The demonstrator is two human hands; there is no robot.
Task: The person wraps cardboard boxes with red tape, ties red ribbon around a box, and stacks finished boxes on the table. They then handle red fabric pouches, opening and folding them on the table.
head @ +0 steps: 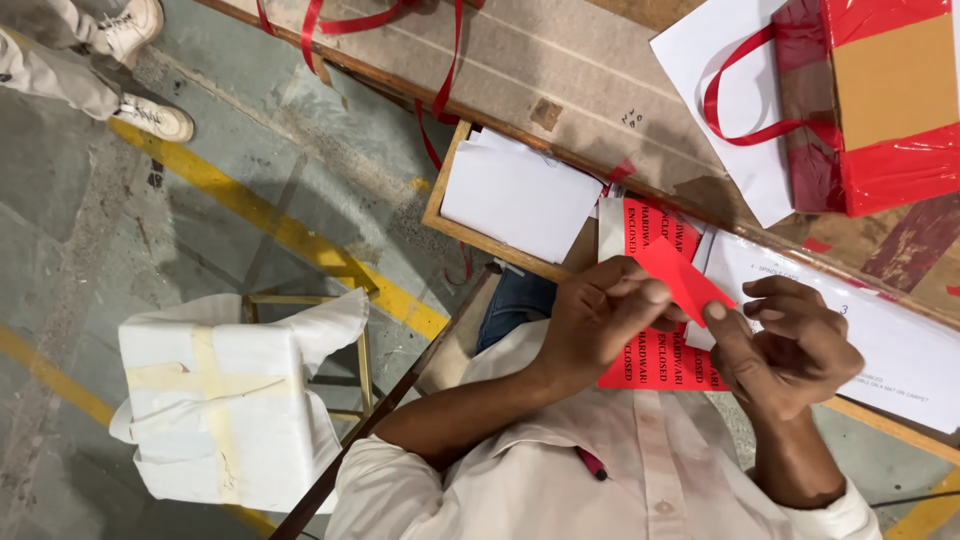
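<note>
While you've got that small red label [683, 280] pinched between both hands, its long axis slants from upper left down to lower right. Your left hand [600, 325] grips the upper end with fingers pressed together; your right hand [790, 345] nips the lower corner. Right under it sits the red sheet of labels [655, 360], with white sheets [520, 195] in a wooden tray and a red-taped carton [895, 100] further up the desk [590, 70].

Red sticker [683, 281]: small, peeled, pinched at both ends, tilted above the sheet. Red label sheet [655, 352]: printed black text, lying flat at the workbench edge, partly covered.
</note>
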